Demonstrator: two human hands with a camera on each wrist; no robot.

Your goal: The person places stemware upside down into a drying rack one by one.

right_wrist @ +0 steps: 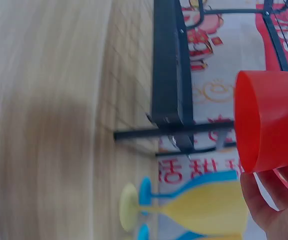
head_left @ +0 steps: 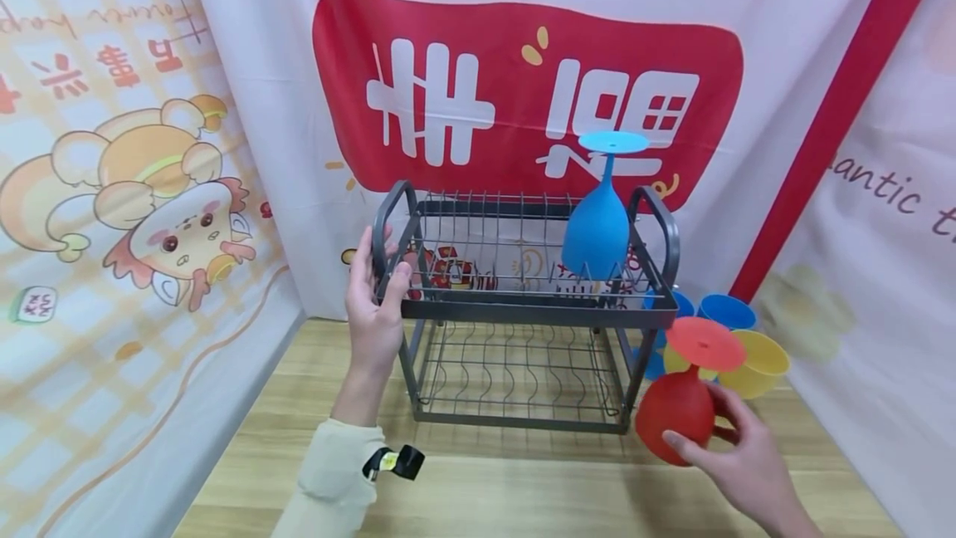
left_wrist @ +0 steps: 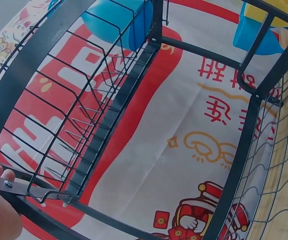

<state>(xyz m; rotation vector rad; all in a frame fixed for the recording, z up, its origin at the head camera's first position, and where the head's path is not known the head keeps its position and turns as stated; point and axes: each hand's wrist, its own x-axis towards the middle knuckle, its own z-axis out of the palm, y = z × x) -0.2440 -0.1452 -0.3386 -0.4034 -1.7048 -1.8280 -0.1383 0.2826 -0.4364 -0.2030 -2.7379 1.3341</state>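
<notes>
A red plastic goblet (head_left: 675, 413) hangs upside down in my right hand (head_left: 754, 459), its foot on top and its bowl between thumb and fingers. In the right wrist view the bowl's open rim (right_wrist: 249, 122) shows, apart from the rack. My left hand (head_left: 376, 318) grips the upper left corner of a two-tier dark metal dish rack (head_left: 523, 315), thumb over the front rail, other fingers partly hidden behind the side handle. At the right end of the rack's upper tier, a blue goblet (head_left: 597, 231) stands inverted among the wires.
Several blue and yellow goblets stand upright on the wooden table right of the rack, among them a yellow goblet (head_left: 758, 364) and a blue goblet (head_left: 726, 314). The rack's lower wire tier (head_left: 515, 372) bears nothing. Printed cloth (head_left: 261, 65) hangs behind and at both sides.
</notes>
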